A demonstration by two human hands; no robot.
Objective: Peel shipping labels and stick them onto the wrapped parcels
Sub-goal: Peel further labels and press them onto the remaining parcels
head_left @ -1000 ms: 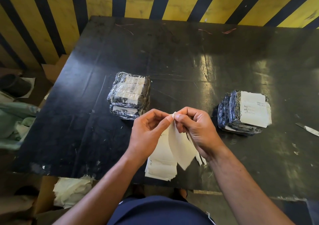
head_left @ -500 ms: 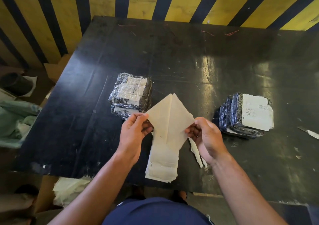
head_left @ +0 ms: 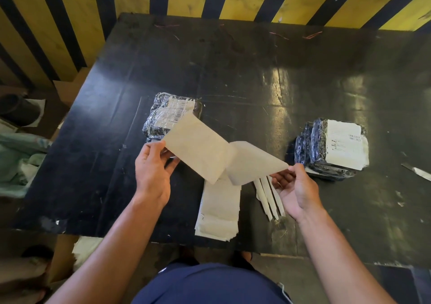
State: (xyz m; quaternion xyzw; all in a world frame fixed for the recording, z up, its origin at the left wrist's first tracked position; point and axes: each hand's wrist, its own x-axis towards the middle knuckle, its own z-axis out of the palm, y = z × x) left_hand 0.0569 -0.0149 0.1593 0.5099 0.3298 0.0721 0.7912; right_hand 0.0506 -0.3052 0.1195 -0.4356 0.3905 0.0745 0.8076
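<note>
Compared with half a second ago, the two hands have moved well apart, and the label (head_left: pixel 198 148) and its backing (head_left: pixel 253 162) are now spread into two flat sheets joined only along a short seam at the middle. Before, they formed a narrow folded peak between the hands.

The left hand (head_left: pixel 152 167) pinches the outer corner of the label between thumb and fingers, above the table (head_left: pixel 233 70). The right hand (head_left: pixel 295 189) pinches the far tip of the backing, palm turned up.

The left parcel (head_left: pixel 171 114) lies just behind the label and is partly hidden by it. The right parcel (head_left: pixel 333 148) sits near the right hand and carries a white label on top.

A label stack (head_left: pixel 218 212) lies at the near table edge below the hands, with loose strips (head_left: pixel 270 198) just beside it.
</note>
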